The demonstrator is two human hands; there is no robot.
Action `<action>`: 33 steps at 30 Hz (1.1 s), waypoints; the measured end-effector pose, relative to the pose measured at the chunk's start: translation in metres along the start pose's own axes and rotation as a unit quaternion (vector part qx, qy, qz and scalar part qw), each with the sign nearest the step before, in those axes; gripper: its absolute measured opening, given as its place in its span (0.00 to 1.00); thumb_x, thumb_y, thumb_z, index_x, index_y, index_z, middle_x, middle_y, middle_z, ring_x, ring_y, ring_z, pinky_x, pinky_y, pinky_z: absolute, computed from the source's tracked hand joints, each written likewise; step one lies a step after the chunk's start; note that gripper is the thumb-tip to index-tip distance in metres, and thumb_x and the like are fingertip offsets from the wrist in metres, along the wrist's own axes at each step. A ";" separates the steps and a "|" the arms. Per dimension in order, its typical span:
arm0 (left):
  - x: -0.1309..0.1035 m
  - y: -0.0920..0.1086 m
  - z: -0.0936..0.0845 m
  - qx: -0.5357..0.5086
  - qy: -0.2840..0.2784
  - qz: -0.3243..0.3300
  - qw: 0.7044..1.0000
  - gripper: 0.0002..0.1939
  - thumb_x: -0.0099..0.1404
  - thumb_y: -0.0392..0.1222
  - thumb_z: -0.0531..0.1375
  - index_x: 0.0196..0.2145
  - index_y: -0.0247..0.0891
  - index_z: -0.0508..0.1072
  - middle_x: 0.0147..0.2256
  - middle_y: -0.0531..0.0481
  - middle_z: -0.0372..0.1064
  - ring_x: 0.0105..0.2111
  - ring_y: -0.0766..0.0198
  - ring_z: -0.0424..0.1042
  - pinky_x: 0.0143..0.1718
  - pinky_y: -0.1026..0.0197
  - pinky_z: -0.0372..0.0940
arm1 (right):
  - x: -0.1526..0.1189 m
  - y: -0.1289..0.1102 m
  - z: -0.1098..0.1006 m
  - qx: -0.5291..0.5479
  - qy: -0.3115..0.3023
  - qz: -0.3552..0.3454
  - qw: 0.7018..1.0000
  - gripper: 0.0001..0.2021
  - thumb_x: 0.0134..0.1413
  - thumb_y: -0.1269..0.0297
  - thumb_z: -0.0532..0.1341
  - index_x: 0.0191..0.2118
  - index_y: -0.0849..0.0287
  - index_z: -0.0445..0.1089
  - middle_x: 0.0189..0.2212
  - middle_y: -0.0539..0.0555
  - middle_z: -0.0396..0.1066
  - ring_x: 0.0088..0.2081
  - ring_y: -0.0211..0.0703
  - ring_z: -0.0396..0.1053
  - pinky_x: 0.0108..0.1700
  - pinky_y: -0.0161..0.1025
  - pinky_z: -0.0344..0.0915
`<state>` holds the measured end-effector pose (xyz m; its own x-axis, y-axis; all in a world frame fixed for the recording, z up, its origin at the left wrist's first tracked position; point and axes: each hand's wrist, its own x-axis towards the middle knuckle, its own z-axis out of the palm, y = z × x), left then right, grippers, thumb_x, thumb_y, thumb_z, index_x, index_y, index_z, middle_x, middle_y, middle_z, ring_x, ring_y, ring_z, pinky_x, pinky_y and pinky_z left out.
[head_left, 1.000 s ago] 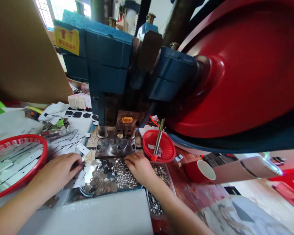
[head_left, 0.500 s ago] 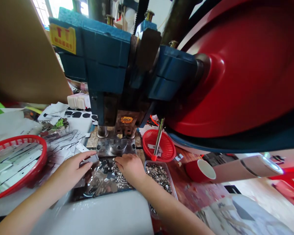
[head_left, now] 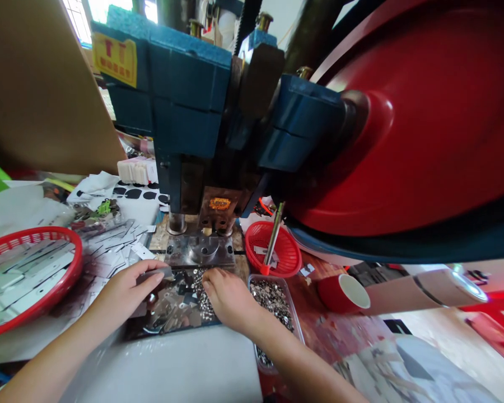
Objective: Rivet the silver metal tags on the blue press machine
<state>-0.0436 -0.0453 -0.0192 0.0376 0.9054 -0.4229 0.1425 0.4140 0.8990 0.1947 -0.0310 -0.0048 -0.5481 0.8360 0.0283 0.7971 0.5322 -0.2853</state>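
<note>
My left hand [head_left: 135, 286] grips a thin flat grey plate [head_left: 167, 272] between thumb and fingers, just in front of the press's steel die [head_left: 199, 250]. My right hand [head_left: 232, 296] is curled, fingertips down, over a heap of tiny silver metal parts [head_left: 204, 307]; whatever its fingertips pinch is hidden. Between my hands, flat shiny metal pieces [head_left: 178, 313] lie scattered on a dark surface. Above the die stands the blue press [head_left: 185, 106], its ram raised.
A big red flywheel [head_left: 424, 123] looms at upper right. A clear plastic box [head_left: 273, 302] of small metal parts stands right of my right hand. Behind it sits a small red basket [head_left: 292, 246] with a metal rod. At left, a red basket [head_left: 69, 280] holds flat strips.
My right hand has drawn slightly to the right over the tiny parts. My left hand stays nearly in place with the plate. The whole view has shifted a little.
</note>
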 end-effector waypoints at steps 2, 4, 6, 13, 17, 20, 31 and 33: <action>0.002 -0.003 0.000 -0.031 -0.001 -0.002 1.000 0.21 0.56 0.53 0.61 0.46 0.44 0.70 0.30 0.50 0.75 0.23 0.60 0.74 0.24 0.57 0.69 | -0.003 -0.004 -0.001 -0.025 -0.004 0.003 1.000 0.10 0.64 0.69 0.49 0.40 0.59 0.67 0.36 0.54 0.74 0.37 0.43 0.72 0.37 0.36 0.62; 0.003 -0.005 0.000 -0.030 0.005 0.016 0.999 0.22 0.56 0.53 0.61 0.47 0.44 0.70 0.28 0.50 0.74 0.22 0.60 0.73 0.22 0.57 0.68 | -0.003 -0.005 0.002 -0.061 0.000 0.009 0.998 0.10 0.62 0.69 0.49 0.38 0.60 0.68 0.34 0.55 0.74 0.35 0.45 0.72 0.35 0.37 0.62; 0.004 -0.007 0.000 -0.008 0.016 0.040 0.999 0.22 0.57 0.53 0.60 0.47 0.43 0.71 0.28 0.50 0.74 0.21 0.60 0.72 0.22 0.57 0.68 | -0.001 -0.004 0.006 -0.078 -0.002 0.005 0.997 0.11 0.62 0.69 0.50 0.35 0.60 0.69 0.32 0.56 0.74 0.34 0.45 0.72 0.35 0.38 0.61; 0.001 -0.006 -0.001 0.116 0.125 0.101 0.980 0.22 0.58 0.56 0.58 0.45 0.42 0.73 0.35 0.49 0.76 0.31 0.58 0.75 0.32 0.57 0.70 | -0.007 -0.007 -0.007 0.093 -0.046 0.094 0.990 0.11 0.63 0.66 0.52 0.35 0.58 0.72 0.33 0.52 0.75 0.36 0.42 0.73 0.36 0.34 0.63; -0.002 0.006 -0.004 0.168 0.158 0.128 0.965 0.22 0.58 0.57 0.56 0.44 0.41 0.73 0.41 0.49 0.76 0.40 0.56 0.74 0.43 0.57 0.68 | -0.021 -0.036 -0.020 0.297 -0.089 -0.016 0.951 0.16 0.59 0.66 0.58 0.53 0.56 0.65 0.43 0.51 0.74 0.41 0.38 0.71 0.41 0.32 0.65; -0.007 0.019 -0.012 0.174 0.171 0.135 0.960 0.23 0.59 0.57 0.56 0.47 0.43 0.73 0.46 0.50 0.74 0.45 0.55 0.72 0.46 0.58 0.67 | -0.021 -0.041 -0.017 0.283 -0.052 -0.086 0.954 0.24 0.55 0.64 0.63 0.57 0.55 0.62 0.50 0.53 0.70 0.48 0.42 0.67 0.51 0.37 0.62; -0.009 0.036 0.003 0.117 0.078 0.062 0.988 0.24 0.57 0.54 0.59 0.48 0.42 0.71 0.34 0.51 0.75 0.30 0.60 0.74 0.33 0.59 0.68 | 0.007 -0.003 0.012 -0.008 0.044 0.032 0.998 0.06 0.57 0.68 0.59 0.31 0.55 0.73 0.33 0.51 0.72 0.38 0.44 0.66 0.41 0.39 0.60; -0.008 0.033 0.011 0.064 0.039 0.030 0.997 0.24 0.57 0.54 0.58 0.50 0.41 0.69 0.30 0.52 0.74 0.23 0.63 0.72 0.26 0.60 0.66 | 0.009 -0.003 0.007 0.004 0.085 0.043 0.995 0.06 0.57 0.68 0.58 0.32 0.56 0.73 0.33 0.51 0.72 0.38 0.44 0.66 0.41 0.39 0.60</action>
<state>-0.0286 -0.0396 0.0123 -0.0264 0.9347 -0.3546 0.2685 0.3483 0.8981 0.1853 -0.0260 -0.0099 -0.4273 0.8891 0.1643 0.8366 0.4577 -0.3010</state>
